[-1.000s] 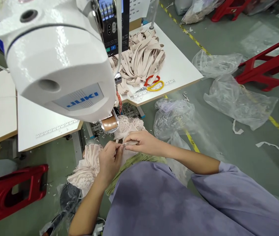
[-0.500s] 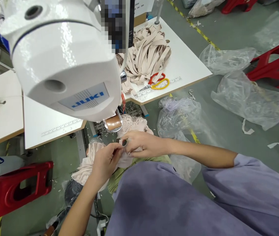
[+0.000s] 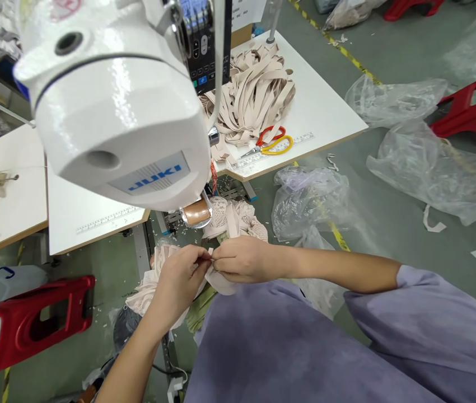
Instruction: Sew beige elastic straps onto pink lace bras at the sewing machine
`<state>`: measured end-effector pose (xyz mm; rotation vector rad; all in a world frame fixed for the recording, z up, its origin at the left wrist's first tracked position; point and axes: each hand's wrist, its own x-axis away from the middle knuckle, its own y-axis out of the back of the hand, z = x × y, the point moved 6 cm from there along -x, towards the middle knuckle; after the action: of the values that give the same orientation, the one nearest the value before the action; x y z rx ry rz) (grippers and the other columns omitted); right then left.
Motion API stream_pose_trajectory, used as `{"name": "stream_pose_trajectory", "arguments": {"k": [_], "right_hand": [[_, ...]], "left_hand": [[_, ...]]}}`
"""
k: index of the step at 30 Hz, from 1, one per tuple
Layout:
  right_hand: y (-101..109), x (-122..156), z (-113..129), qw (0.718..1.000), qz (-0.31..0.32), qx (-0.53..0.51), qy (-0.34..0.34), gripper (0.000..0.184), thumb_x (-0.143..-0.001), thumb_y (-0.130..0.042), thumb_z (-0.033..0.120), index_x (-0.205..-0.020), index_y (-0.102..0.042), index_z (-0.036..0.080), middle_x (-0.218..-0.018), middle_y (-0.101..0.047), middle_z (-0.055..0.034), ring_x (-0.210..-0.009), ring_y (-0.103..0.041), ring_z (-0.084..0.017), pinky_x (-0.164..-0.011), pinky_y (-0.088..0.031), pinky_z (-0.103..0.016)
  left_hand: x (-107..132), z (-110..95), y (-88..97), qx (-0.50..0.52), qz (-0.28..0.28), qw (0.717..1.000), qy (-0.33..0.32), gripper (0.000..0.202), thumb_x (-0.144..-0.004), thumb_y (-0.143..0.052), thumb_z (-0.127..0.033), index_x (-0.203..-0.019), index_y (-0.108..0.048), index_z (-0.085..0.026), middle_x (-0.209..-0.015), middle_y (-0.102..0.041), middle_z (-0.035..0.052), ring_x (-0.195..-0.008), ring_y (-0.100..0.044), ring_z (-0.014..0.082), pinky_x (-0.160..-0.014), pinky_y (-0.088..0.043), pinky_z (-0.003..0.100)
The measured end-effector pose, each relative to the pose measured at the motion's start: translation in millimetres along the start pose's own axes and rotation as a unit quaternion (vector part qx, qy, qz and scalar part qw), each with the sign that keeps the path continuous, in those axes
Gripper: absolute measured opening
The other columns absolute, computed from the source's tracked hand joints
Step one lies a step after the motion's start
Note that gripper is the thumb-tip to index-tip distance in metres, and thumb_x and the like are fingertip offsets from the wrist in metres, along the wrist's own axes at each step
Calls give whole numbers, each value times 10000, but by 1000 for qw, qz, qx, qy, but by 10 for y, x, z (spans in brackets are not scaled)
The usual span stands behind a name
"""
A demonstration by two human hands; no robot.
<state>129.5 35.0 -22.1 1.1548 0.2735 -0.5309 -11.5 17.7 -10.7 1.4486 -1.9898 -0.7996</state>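
Both hands have drawn nearer the body than half a second ago, and their fingertips now meet over the lap. The left hand (image 3: pixel 178 277) pinches the edge of the lace fabric (image 3: pixel 149 286) between thumb and forefinger. The right hand (image 3: pixel 242 260) is curled tight, knuckles up, gripping the same edge right beside it. This pale pink cloth is thin and openwork, with a scalloped, gathered border. It spills in soft folds below the left wrist and bunches again behind the right hand, just under the sewing machine (image 3: pixel 116 112). The machine's head is glossy white enamel, rounded, with a blue label on its face. Behind it, a heap of flat beige elastic straps (image 3: pixel 255 89) lies tangled on the smooth white surface (image 3: pixel 330 112). Scissors (image 3: pixel 272 143) with red and yellow loop handles sit at the heap's near edge. Crumpled clear plastic bags (image 3: pixel 309 196) lie on the grey-green floor, and a moulded red stool (image 3: pixel 28 324) stands at left.
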Motion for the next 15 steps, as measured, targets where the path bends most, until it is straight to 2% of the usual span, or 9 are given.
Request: {"name": "stream_pose_trajectory", "arguments": {"k": [3, 6, 8, 10, 12, 15], "right_hand": [[-87, 12, -61, 998, -31, -21, -44, 272, -977, -439, 178, -793, -640, 172, -732, -640, -43, -684, -553, -162, -630, -439, -292], [-126, 27, -176, 978, -81, -139, -131, 217, -960, -473, 199, -843, -656, 185, -783, -674, -41, -720, -600, -148, -657, -472, -269], [-116, 28, -224, 954, -114, -215, -176, 163, -953, -519, 227, -920, -676, 196, -865, -710, -44, -780, -634, -145, -706, -500, -263], [-77, 14, -231, 939, -138, -249, -195, 141, -940, -547, 236, -942, -685, 206, -877, -721, -39, -787, -641, -146, -717, -508, -265], [-36, -3, -216, 937, -144, -250, -197, 141, -936, -548, 235, -920, -686, 209, -868, -720, -38, -785, -641, -150, -722, -509, -270], [-12, -1, -198, 942, -130, -237, -197, 145, -949, -543, 240, -939, -685, 214, -900, -722, -40, -816, -651, -154, -746, -505, -269]], "left_hand": [[-63, 57, -49, -1, 25, 999, 32, 118, -920, -547, -163, -815, -584, -204, -794, -644, 10, -719, -584, 164, -631, -431, 276], [-109, 131, -149, 108, 1, 993, 43, 92, -909, -549, -198, -817, -552, -201, -901, -635, 38, -832, -597, 170, -705, -472, 278], [-113, 189, -235, 242, -48, 968, 48, 79, -908, -551, -228, -837, -534, -199, -978, -647, 63, -900, -622, 177, -767, -513, 294], [-83, 255, -305, 346, -117, 929, 57, 86, -929, -547, -268, -880, -547, -197, -1008, -666, 77, -923, -650, 183, -816, -542, 319], [-33, 294, -331, 363, -178, 913, 62, 119, -949, -561, -305, -944, -607, -195, -1013, -685, 78, -948, -664, 188, -857, -548, 331], [21, 260, -276, 288, -218, 932, 41, 130, -947, -614, -310, -961, -694, -209, -937, -704, 50, -898, -665, 167, -812, -539, 289]]}}
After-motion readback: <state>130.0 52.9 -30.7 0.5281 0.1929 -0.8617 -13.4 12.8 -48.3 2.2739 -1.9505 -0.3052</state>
